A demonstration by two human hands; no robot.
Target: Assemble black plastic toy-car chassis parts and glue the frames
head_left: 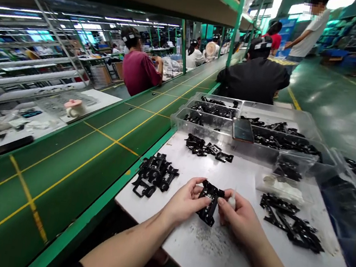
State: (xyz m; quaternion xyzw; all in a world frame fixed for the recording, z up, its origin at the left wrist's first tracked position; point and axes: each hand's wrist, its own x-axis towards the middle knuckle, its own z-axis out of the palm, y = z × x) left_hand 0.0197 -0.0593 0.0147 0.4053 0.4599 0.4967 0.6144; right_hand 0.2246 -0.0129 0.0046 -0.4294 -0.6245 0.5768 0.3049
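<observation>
A black plastic bracket-like part (207, 206) is held over the white table. My left hand (187, 201) closes on its left side, with the thumb across its face. Closed around a small white bottle with a thin nozzle (232, 200) is my right hand (242, 214), whose thumb also touches the part's right edge. The rest of the bottle is hidden by my fingers. Left of my hands lies a pile of similar black parts (156, 172); another pile (292, 222) is to the right. A few more black parts (207, 148) lie beyond my hands.
Clear plastic bins (179, 122) filled with black parts stand at the table's back, with a phone (243, 130) on their edge. Plastic bags (281, 189) lie at right. A green conveyor belt (100, 162) runs along the left. A person in black (256, 80) sits ahead.
</observation>
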